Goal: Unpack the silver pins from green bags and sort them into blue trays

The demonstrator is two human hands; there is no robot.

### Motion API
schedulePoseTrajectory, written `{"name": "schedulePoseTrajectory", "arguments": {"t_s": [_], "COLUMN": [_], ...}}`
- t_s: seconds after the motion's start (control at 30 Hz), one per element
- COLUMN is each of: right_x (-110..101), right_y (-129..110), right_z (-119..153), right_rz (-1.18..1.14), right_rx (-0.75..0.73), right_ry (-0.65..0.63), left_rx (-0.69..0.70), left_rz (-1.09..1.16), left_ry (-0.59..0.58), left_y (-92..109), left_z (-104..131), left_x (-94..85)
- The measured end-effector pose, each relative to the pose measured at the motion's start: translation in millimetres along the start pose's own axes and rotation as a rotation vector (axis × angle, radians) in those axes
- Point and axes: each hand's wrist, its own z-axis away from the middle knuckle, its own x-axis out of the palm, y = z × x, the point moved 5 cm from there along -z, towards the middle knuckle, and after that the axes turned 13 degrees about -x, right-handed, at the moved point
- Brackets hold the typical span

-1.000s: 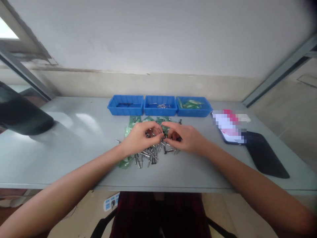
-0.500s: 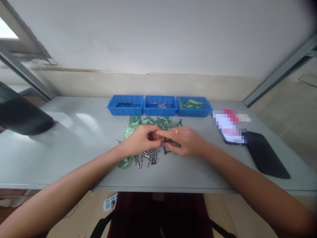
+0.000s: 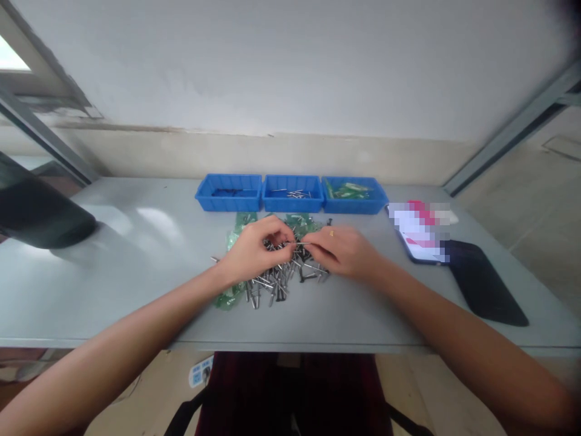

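A heap of small metal pins (image 3: 272, 281) mixed with green plastic pieces (image 3: 240, 227) lies in the middle of the grey table (image 3: 149, 260). Both hands hover over the heap. My left hand (image 3: 254, 251) and my right hand (image 3: 345, 251) pinch the two ends of one thin metal pin (image 3: 302, 243) held level between them. A ring shows on a finger of my right hand. Behind the heap stand three blue trays: the left tray (image 3: 202, 197) with dark parts, the middle tray (image 3: 269, 197) with metal pins, the right tray (image 3: 381, 200) with green pieces.
A phone (image 3: 420, 236) and a black pad (image 3: 485, 284) lie to the right of the heap. A dark rounded object (image 3: 40, 215) sits at the table's left end. A wall runs behind the trays. A dark chair seat shows below the table's front edge.
My hands were huddled together over the heap. They have drawn slightly apart and now hold a single pin stretched between their fingertips.
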Motion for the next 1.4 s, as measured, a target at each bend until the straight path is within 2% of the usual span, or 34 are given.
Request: {"name": "schedulePoseTrajectory", "arguments": {"t_s": [0.2,0.33,0.63,0.77,1.0,1.1,1.3,1.4], "right_x": [1,5,9,11,11,12,13,11], "right_y": [4,4,1,-2,-1,0,4,6], "right_z": [1,2,2,2,2,2,5,6], "right_rz": [-0.014,-0.007,-0.049,-0.038,-0.044,-0.051,-0.171,-0.186], "right_rx": [0.033,0.036,0.025,-0.029,-0.044,-0.005,0.145,0.176], "right_ry": [0.016,-0.029,-0.112,-0.095,-0.084,-0.092,-0.159,-0.135], "left_rx": [0.000,0.015,0.094,0.089,0.029,-0.016,-0.155,-0.179], "left_rz": [0.069,0.104,0.089,0.064,0.097,0.124,0.372,0.455], "left_ry": [0.053,0.077,0.070,0.046,-0.013,-0.042,-0.114,-0.110], "left_y": [2,4,9,8,5,4,-2,-5], "left_z": [1,2,6,5,3,3,3,2], "left_x": [-2.6,-4.6,-4.9,-3.4,-1.2,0.7,3.0,1.9]}}
